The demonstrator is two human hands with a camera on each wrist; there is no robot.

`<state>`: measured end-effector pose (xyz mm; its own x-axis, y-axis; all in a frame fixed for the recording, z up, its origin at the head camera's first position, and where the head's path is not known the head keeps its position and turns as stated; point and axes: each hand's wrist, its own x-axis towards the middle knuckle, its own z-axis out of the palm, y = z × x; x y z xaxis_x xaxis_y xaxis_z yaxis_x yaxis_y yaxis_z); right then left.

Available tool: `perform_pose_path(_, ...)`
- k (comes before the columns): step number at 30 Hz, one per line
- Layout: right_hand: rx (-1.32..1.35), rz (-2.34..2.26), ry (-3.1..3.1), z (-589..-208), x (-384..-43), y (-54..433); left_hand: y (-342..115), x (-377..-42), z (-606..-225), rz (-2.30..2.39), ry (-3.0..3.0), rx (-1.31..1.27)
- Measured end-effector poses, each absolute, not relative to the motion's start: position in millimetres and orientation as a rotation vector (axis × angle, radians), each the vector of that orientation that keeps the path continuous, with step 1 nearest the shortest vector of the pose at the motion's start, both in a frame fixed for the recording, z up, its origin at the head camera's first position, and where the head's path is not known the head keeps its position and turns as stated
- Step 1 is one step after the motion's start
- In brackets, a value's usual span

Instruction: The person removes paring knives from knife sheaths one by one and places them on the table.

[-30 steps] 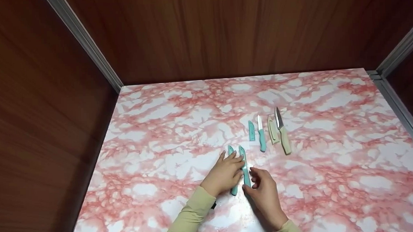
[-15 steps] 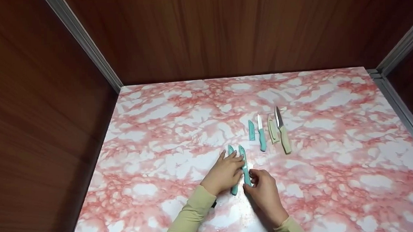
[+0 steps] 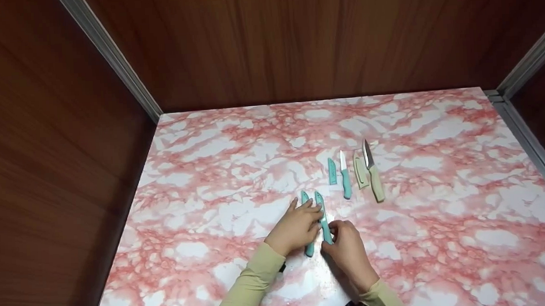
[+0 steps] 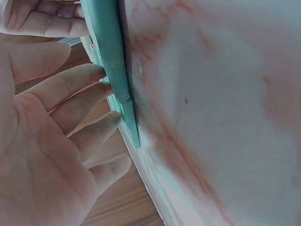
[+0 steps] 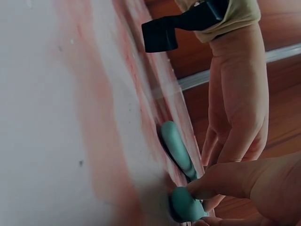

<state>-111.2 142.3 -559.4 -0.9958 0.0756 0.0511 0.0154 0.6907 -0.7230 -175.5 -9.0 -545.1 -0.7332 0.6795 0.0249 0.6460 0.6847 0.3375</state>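
Two teal knives, their blades covered by teal sheaths, lie side by side on the marbled tabletop. My left hand (image 3: 296, 228) lies across them with its fingers spread and nearly straight, touching the left knife (image 3: 309, 250) and the sheath of the right knife (image 3: 325, 231). At the handle end of that right knife, my right hand (image 3: 348, 248) pinches with thumb and fingers. The right wrist view shows the thumb on the rounded handle end (image 5: 183, 205), the other handle (image 5: 175, 141) beyond it. In the left wrist view, fingertips meet a teal knife (image 4: 110, 52).
Farther back lie a teal sheath (image 3: 332, 171), a bare-bladed teal knife (image 3: 346, 184), a pale green sheath (image 3: 360, 172) and a larger pale green knife (image 3: 377, 185) with its blade exposed. Brown wood-grain panels (image 3: 286, 46) border the table (image 3: 200, 183) at the back and sides.
My right hand's fingers have closed in from beside the right knife's handle to grip its end. The left hand and the other knives have stayed in place.
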Motion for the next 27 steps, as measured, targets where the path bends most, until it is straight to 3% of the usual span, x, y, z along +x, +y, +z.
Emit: perform_pose_path(27, -0.127, 1.271, -2.859, -556.9, -117.1, 145.0, -9.1, -179.0, -540.7, 0.523, 2.724, 1.133)
